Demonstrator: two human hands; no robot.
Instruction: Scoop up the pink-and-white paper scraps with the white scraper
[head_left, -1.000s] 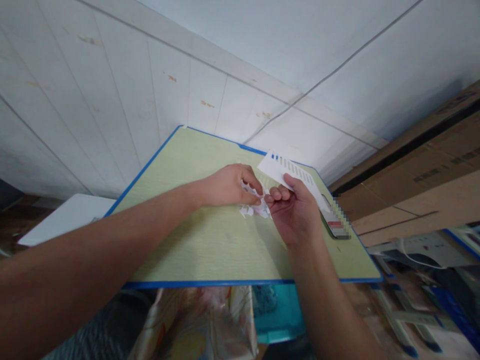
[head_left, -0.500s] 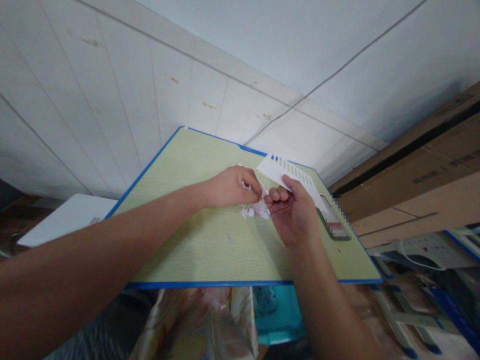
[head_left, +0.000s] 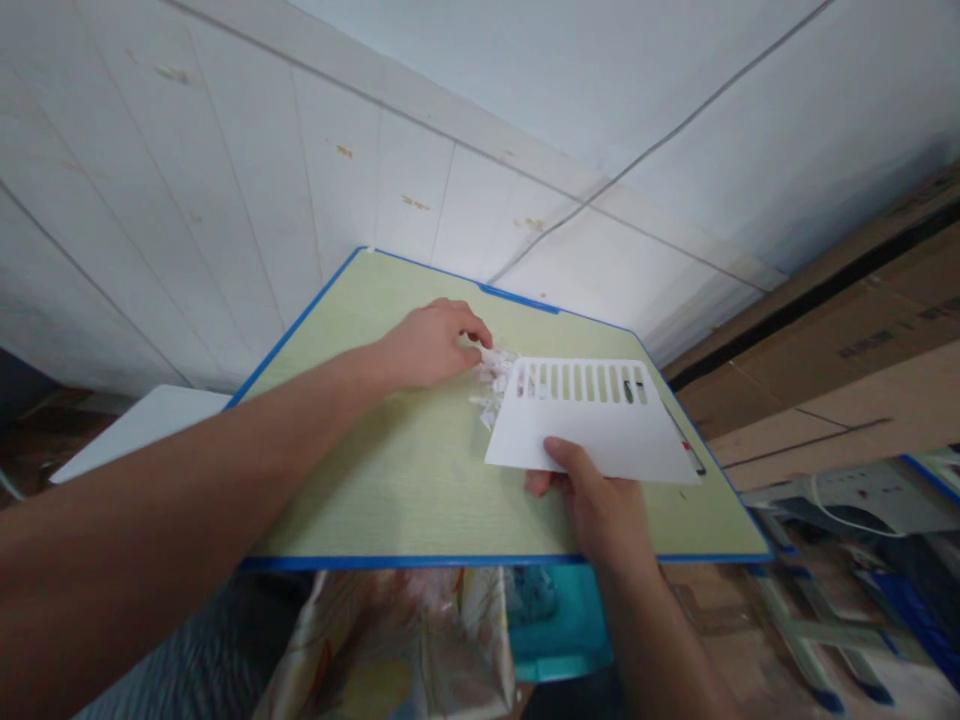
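Note:
My right hand (head_left: 600,495) grips a white card with a row of cut-out slots (head_left: 585,430) by its near edge, thumb on top and fingers below. The card is held over the right part of the table, its slotted edge facing away from me. My left hand (head_left: 435,342) hovers beside a small heap of white and clear scraps (head_left: 491,385), fingers bent and thumb apart, with nothing visible between them. The card's left edge covers part of the heap. A flat, phone-like thing (head_left: 697,458) is mostly hidden under the card's right side.
The light-green table (head_left: 390,500) has a blue rim and stands against a white panelled wall (head_left: 360,180). Cardboard boxes (head_left: 840,350) are stacked on the right. Below the front edge are a patterned bag (head_left: 420,650) and a turquoise bin (head_left: 562,640).
My right hand has turned over and brought the card nearer and flatter, over the phone-like thing. My left hand has moved left, away from my right hand, and its fingers have parted.

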